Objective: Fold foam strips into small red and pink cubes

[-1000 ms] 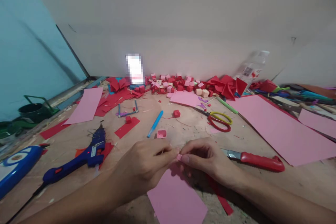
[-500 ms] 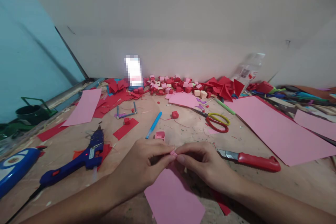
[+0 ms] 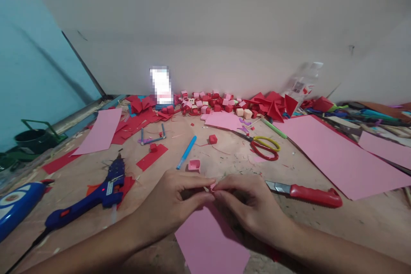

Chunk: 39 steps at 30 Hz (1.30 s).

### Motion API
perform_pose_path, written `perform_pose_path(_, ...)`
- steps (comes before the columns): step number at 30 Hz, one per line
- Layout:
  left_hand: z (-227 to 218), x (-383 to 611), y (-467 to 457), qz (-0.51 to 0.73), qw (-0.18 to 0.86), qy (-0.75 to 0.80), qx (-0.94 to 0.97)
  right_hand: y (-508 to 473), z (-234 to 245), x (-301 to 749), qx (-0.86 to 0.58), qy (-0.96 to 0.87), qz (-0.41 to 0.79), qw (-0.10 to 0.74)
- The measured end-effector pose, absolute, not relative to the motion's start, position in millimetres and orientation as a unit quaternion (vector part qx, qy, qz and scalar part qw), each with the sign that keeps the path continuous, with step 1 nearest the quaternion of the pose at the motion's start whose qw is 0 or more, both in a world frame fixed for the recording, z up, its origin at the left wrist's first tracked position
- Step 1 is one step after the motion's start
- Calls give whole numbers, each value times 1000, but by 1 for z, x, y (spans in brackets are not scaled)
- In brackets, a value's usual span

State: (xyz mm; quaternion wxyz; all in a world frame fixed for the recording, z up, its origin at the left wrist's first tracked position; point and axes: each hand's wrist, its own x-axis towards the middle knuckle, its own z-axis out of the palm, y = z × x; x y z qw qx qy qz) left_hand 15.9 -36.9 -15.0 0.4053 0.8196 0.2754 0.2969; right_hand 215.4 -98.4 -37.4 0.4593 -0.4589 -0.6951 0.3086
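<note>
Between the fingertips of both hands is a small piece of pink paper (image 3: pixel 212 187), mostly covered by the fingers. My left hand (image 3: pixel 180 192) pinches it from the left, thumb below and fingers above. From the other side my right hand (image 3: pixel 248 199) pinches it between thumb and forefinger. Just beyond the left fingers stands a small open pink paper box (image 3: pixel 194 165). A pink paper sheet (image 3: pixel 212 239) lies on the table under the hands. Farther off sits a small red paper cube (image 3: pixel 212 139).
On the left lie a blue glue gun (image 3: pixel 109 188) and a blue-and-white tool (image 3: pixel 19 205). A red-handled knife (image 3: pixel 316 195) and scissors (image 3: pixel 266 147) lie to the right. A blue pen (image 3: pixel 186 152), many paper cubes (image 3: pixel 208 102), a lit phone (image 3: pixel 162 85) and a bottle (image 3: pixel 306 83) are farther back.
The fingers have shifted slightly around the small pink paper, and less of it shows now. The whole view has moved a little; the things on the table lie as before.
</note>
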Motion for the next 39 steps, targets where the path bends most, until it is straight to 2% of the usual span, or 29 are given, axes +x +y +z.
perform_pose_path(26, -12, 18, -40, 290, 490, 319, 758, -100, -45, 218, -429, -797, 84, 417)
perform_pose_path(33, -14, 18, -40, 301, 553, 336, 701, -99, -41, 218, -447, -784, 105, 418)
perform_pose_path(39, -12, 18, -39, 264, 566, 358, 694, -99, -43, 217, -426, -790, 95, 432)
